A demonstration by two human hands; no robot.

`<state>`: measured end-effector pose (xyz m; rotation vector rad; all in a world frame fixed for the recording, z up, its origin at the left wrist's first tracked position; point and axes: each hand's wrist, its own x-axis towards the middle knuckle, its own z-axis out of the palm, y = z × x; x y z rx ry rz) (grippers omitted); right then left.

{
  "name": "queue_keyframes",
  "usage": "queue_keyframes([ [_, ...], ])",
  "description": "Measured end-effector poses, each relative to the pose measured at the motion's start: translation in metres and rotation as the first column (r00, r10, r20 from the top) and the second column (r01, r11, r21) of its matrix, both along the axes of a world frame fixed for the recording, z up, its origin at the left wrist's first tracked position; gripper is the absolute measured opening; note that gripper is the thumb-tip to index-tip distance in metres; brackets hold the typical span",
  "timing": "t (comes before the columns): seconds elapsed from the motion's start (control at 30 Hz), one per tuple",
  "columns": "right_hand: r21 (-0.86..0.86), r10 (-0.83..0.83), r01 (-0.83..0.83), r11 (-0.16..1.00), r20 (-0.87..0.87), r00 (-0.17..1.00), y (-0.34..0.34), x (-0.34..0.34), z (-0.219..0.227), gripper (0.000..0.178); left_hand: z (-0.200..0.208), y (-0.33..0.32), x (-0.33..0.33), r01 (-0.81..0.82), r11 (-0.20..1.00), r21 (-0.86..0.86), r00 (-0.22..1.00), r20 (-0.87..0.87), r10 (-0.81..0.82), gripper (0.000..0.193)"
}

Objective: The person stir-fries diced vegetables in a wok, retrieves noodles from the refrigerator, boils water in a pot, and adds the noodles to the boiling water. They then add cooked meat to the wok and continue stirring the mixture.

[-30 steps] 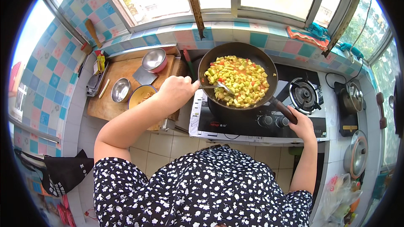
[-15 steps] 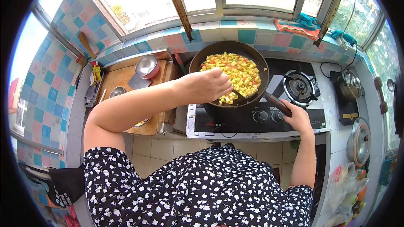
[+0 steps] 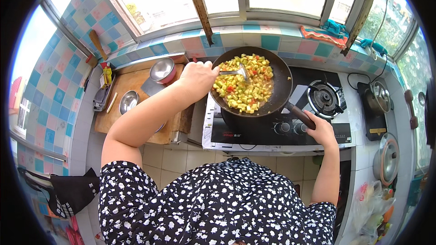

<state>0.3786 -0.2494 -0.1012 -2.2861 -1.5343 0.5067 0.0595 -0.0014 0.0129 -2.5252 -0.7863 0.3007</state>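
A dark frying pan (image 3: 282,70) sits on the left burner of the black glass gas stove (image 3: 254,129). Diced yellow-green vegetable (image 3: 247,93) with bits of red fills its left and middle part, and some liquid shows at the right. My left hand (image 3: 200,80), at the pan's left rim, is closed around the handle of a metal spatula (image 3: 232,72). The spatula's blade rests among the cubes. Wrapped round the pan's brown handle (image 3: 300,114) is my right hand (image 3: 323,131), in front of the stove.
The right burner (image 3: 324,97) is bare. Left of the stove, a wooden board (image 3: 109,120) carries a pink-sided metal bowl (image 3: 162,70), a small metal bowl (image 3: 129,101) and a cleaver blade (image 3: 152,87). Lidded pots (image 3: 386,159) and plastic bags (image 3: 370,204) line the right counter.
My left hand has moved left and slightly up with the spatula, from over the pan to its left rim. The diced vegetable has shifted leftward. My right hand stays on the handle.
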Motion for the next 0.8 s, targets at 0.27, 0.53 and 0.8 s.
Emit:
queue_keyframes([
  [0.27, -0.03, -0.039, 0.038, 0.999, -0.013, 0.999, -0.001, 0.001, -0.002, 0.064, 0.064, 0.003, -0.076, -0.158, 0.933, -0.323, 0.978, 0.077, 0.193, 0.032],
  [0.53, -0.001, 0.0, 0.0, 1.0, -0.023, 1.0, 0.003, -0.002, -0.001, 0.065, -0.011, 0.001, -0.044, -0.051, 0.953, -0.299, 0.993, 0.086, 0.08, 0.033],
  [0.8, -0.005, -0.021, 0.022, 1.0, 0.014, 1.0, -0.001, 0.001, -0.003, 0.065, 0.064, -0.034, -0.029, 0.432, 0.897, 0.092, 0.901, -0.005, -0.433, 0.034],
])
